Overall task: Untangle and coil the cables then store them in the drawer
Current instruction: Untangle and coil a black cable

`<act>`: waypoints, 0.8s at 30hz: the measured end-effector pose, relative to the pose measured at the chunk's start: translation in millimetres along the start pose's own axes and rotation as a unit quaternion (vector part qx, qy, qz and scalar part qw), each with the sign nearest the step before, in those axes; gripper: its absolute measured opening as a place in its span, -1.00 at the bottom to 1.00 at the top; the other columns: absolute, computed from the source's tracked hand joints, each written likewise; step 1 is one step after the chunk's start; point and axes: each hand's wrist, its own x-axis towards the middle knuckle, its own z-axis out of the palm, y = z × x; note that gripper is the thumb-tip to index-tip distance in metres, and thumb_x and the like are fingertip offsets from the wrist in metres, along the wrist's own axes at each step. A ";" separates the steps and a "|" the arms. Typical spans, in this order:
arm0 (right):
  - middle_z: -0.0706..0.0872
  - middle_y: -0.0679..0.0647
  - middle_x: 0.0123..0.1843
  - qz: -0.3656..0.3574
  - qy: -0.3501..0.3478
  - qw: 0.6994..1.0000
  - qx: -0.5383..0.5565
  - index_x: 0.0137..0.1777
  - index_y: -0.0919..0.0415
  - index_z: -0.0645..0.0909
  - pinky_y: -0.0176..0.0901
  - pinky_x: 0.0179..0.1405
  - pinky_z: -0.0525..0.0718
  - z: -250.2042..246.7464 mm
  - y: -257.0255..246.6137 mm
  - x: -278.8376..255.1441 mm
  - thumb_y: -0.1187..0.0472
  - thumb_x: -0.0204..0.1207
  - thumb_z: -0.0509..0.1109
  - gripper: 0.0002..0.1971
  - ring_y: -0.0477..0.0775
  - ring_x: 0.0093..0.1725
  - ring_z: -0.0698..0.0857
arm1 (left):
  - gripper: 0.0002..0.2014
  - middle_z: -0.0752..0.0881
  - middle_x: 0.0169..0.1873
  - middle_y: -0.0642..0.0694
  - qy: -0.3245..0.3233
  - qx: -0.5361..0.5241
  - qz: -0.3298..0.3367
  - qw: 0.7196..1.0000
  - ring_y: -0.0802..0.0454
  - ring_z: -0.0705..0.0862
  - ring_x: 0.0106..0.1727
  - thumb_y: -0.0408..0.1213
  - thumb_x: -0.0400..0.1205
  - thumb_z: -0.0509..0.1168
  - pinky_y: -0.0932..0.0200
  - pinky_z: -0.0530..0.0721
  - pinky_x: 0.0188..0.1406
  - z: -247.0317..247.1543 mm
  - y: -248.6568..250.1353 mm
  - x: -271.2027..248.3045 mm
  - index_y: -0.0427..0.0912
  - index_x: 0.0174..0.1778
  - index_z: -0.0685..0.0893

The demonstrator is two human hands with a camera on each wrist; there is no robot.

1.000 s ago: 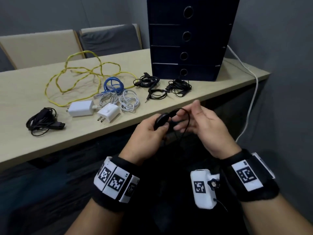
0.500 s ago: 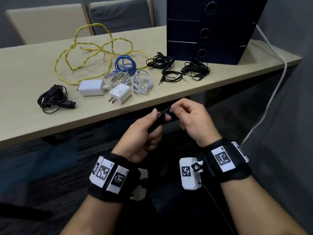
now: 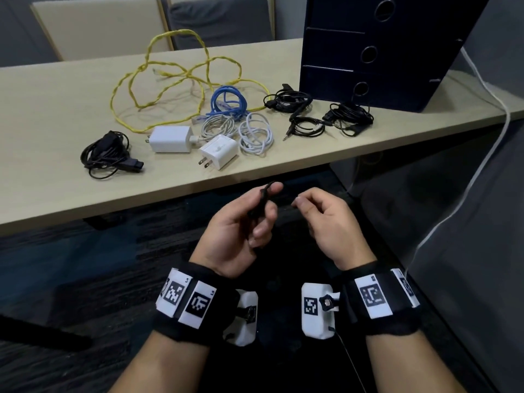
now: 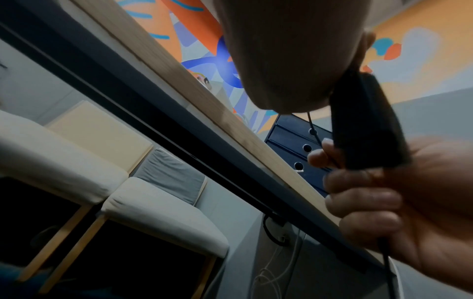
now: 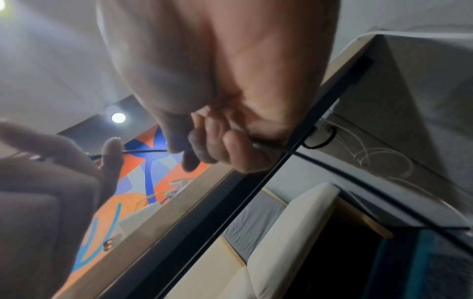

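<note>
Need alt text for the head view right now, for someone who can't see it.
Both hands work a thin black cable below the table edge: left hand grips its plug, right hand pinches the cord. Yellow, blue, white and black cables lie by a drawer unit.

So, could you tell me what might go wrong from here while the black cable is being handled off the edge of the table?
1. The left hand grips the black cable by its thick plug body, while the right hand pinches the thin cord; a hard pull could strain the joint.
2. Cord hangs below the hands, so it may snag or re-tangle.
3. The drawer unit looks shut, with both hands occupied.
</note>
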 end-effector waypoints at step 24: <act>0.76 -0.09 -0.24 -0.010 -0.156 0.972 -0.177 -0.08 0.00 0.72 -0.10 -0.08 0.66 16.4 -14.2 -45.5 0.10 0.60 0.41 -0.92 -0.15 -0.19 0.70 | -0.56 0.81 0.03 -0.10 0.054 0.111 0.104 0.987 -0.02 0.80 0.01 -0.38 0.62 0.27 0.15 0.76 0.00 -19.9 -10.0 -14.1 0.03 0.41 0.46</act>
